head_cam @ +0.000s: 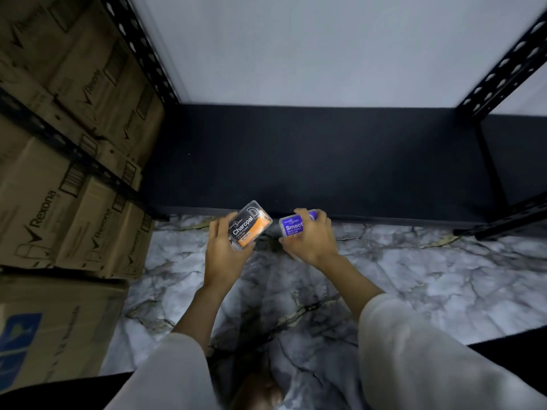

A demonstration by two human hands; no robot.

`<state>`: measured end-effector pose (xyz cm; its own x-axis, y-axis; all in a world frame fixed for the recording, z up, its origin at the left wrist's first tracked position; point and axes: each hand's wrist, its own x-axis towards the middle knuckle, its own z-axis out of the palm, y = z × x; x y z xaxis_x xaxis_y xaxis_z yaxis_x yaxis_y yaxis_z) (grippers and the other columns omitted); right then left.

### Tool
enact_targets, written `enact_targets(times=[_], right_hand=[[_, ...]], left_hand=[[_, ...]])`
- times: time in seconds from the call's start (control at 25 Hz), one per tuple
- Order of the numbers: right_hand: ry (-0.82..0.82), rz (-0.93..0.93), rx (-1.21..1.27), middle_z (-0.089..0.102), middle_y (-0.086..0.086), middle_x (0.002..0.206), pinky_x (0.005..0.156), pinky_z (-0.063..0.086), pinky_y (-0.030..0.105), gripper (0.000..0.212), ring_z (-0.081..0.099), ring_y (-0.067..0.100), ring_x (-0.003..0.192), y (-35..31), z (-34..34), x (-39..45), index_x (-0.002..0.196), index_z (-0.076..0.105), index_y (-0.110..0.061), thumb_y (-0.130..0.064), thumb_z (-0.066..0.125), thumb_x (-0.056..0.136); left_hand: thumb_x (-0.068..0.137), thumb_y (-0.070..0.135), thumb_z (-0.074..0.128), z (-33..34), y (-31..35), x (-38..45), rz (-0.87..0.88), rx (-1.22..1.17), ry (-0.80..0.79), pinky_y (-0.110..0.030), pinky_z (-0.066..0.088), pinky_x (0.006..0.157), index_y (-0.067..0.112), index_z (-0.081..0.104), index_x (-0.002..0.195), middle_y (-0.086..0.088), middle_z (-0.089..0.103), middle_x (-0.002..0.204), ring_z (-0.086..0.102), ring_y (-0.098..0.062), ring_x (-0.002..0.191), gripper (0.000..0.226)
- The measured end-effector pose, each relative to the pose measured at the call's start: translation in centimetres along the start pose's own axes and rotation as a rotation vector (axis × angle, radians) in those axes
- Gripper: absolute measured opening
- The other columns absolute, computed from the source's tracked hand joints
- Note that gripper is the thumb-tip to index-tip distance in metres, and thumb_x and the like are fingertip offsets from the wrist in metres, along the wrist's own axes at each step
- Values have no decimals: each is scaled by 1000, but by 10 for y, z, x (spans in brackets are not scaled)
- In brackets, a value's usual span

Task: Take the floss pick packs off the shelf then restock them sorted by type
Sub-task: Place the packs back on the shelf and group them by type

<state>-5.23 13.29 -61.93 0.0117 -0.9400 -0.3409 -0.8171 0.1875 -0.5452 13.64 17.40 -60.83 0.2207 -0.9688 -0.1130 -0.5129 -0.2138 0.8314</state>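
Head view: two floss pick packs held above the marble floor (429, 279), just before the black shelf (325, 161).
Left hand (222, 247) fingers grip the Charcoal pack (250, 224), long axis tilted up-right; right hand (310, 241) fingers curl around the purple Smooth pack (293, 226), lying nearly level.

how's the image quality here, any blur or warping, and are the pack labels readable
Head view: wide-angle warping bends the shelf uprights outward; edges and sleeves are soft. Lighting is dim, the shelf board near black. The Charcoal pack in the left hand reads clearly; the right hand partly covers the purple pack.
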Motion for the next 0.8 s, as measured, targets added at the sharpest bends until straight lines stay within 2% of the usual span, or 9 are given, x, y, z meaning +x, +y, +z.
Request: enact_targets(times=[0.08,0.2,0.28,0.4,0.64,0.8], right_hand=[[66,-39,38,32,13,139,103,33,39,84,35,30,122,-19,-26,-6,141,32,-22,-45,73,71],[198,-104,76,36,11,139,103,31,38,90,38,29,121,-49,-70,-19,140,30,-19,-47,76,68],[281,-157,94,39,10,139,103,32,38,92,40,29,121,-70,-103,-31,140,31,-16,-47,78,67],[393,-239,121,40,8,140,104,33,38,93,41,28,121,-101,-158,-59,140,33,-15,-47,79,66],[568,-415,182,38,4,140,105,37,37,94,37,24,124,-160,-261,-127,142,28,-16,-45,79,69],[702,-511,201,38,3,140,105,32,35,91,37,24,122,-192,-317,-171,140,31,-17,-47,78,68]], left_hand=[[72,7,80,-11,18,-2,35,-24,8,-14,48,83,23,48,131,6,42,122,56,-4,101,68],[69,9,83,-34,52,-3,133,-35,56,-29,52,91,22,50,130,8,41,122,57,-8,105,71],[67,11,84,-54,81,-5,196,-32,103,-33,53,90,24,51,130,11,41,120,56,-2,102,72],[68,10,84,-89,134,-14,305,-86,163,-27,53,88,27,51,130,15,41,118,54,6,102,73],[69,10,84,-162,238,-38,579,-87,235,-26,53,90,19,54,129,6,43,120,54,-2,107,68],[72,14,82,-207,301,-58,728,-21,275,-23,50,90,18,51,131,8,42,120,48,4,107,66]])
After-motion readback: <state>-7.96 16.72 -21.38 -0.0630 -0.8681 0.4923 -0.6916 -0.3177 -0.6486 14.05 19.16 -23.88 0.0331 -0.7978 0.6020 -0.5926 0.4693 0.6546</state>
